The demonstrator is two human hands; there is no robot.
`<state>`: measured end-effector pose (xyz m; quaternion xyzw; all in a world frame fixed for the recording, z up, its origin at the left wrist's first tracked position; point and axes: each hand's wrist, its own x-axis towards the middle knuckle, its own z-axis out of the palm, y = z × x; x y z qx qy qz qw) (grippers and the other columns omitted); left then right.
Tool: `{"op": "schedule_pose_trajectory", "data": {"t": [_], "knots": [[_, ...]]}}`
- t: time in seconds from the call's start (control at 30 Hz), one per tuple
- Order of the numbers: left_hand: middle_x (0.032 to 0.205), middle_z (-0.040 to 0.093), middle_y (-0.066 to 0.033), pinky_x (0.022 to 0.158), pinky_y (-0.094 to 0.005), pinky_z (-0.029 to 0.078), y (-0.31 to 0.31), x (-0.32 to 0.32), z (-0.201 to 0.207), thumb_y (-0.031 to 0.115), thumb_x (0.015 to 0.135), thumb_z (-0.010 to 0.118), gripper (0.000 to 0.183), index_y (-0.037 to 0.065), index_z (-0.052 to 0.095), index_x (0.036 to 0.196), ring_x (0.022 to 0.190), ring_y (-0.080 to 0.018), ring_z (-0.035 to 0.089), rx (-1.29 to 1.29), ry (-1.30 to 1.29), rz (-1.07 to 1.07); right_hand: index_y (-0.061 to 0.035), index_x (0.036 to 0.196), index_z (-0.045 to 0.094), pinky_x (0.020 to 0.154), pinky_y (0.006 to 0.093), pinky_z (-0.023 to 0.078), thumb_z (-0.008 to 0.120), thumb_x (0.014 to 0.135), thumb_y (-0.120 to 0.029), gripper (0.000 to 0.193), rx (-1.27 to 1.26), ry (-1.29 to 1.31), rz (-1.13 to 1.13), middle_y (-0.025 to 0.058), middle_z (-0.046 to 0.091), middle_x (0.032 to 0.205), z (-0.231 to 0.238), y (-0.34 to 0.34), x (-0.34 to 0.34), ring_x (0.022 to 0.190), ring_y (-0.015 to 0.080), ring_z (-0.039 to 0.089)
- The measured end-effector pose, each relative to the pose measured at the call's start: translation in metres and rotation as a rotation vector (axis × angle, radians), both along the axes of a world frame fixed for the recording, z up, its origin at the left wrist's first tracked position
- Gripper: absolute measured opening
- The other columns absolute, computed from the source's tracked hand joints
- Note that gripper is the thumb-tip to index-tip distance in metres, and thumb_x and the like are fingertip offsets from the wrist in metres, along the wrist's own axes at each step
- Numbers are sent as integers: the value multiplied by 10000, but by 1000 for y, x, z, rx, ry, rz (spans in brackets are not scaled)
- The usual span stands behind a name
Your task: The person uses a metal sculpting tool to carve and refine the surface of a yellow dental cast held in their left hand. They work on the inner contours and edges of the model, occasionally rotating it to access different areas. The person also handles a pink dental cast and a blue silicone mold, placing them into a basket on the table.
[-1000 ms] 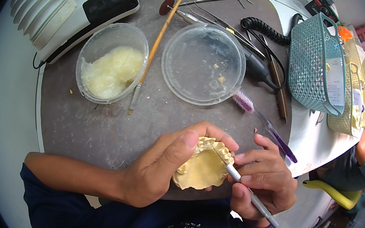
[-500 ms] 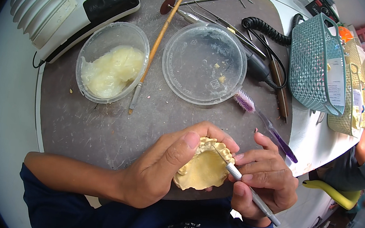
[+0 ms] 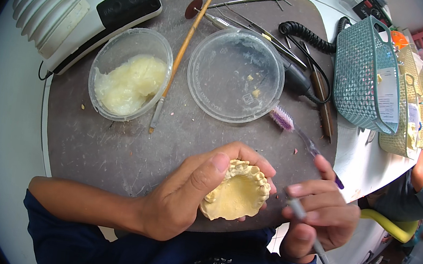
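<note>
My left hand (image 3: 192, 185) grips a pale yellow plaster dental cast (image 3: 236, 194), its row of teeth turned up and its thumb side resting along the left edge. In my right hand (image 3: 320, 214) is a thin grey metal dental hand tool (image 3: 297, 208), pinched between thumb and fingers to the right of the cast. A gap separates the tool from the cast, and its tip is blurred. Beyond the right hand lies a purple toothbrush (image 3: 308, 141), partly covered by a raised finger.
A clear tub (image 3: 134, 38) holds whitish jelly-like matter; a long brush (image 3: 182, 49) lies beside it. A clear round lid (image 3: 200, 96) bears crumbs. Several metal tools and a handpiece (image 3: 302, 80) lie behind. A blue basket (image 3: 358, 76) stands right, a white machine (image 3: 126, 5) left. Another person (image 3: 416, 183) sits far right.
My right hand has moved right, lifting the tool's tip away from the cast's teeth. The cast and my left hand have stayed nearly still.
</note>
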<state>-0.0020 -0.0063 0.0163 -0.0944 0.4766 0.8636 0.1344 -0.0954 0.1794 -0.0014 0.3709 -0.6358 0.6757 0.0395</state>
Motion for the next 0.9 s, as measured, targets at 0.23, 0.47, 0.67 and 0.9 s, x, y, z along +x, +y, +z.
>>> {"op": "schedule_pose_trajectory", "data": {"t": [0.23,0.47,0.67,0.9], "knots": [[1304,560,-235,891,-374,537,0,-1,-6,485,1035,253,625,-30,402,1357,1147,-290,615,82,30,10,-40,1013,725,672,351,490,789,752,-82,273,754,419,-349,118,643,839,7,24,-27,777,244,617],[1427,451,-257,984,-419,494,0,-5,-13,453,1034,300,622,-17,332,1440,1250,-385,548,216,77,72,-63,1044,721,636,304,508,721,729,75,344,656,314,-369,123,628,841,6,35,-18,726,239,636],[1474,399,-255,1044,-431,450,2,-6,-15,419,1021,331,628,-24,299,1466,1293,-377,510,212,86,105,-69,1093,729,621,285,508,742,705,65,410,657,147,-132,121,643,831,30,34,1,705,213,642],[1456,418,-251,1037,-428,455,4,-4,-15,400,1006,360,630,-22,300,1470,1299,-353,504,217,94,152,-59,1174,714,533,255,449,671,782,78,418,644,112,-79,97,617,742,24,35,15,593,156,586]]}}
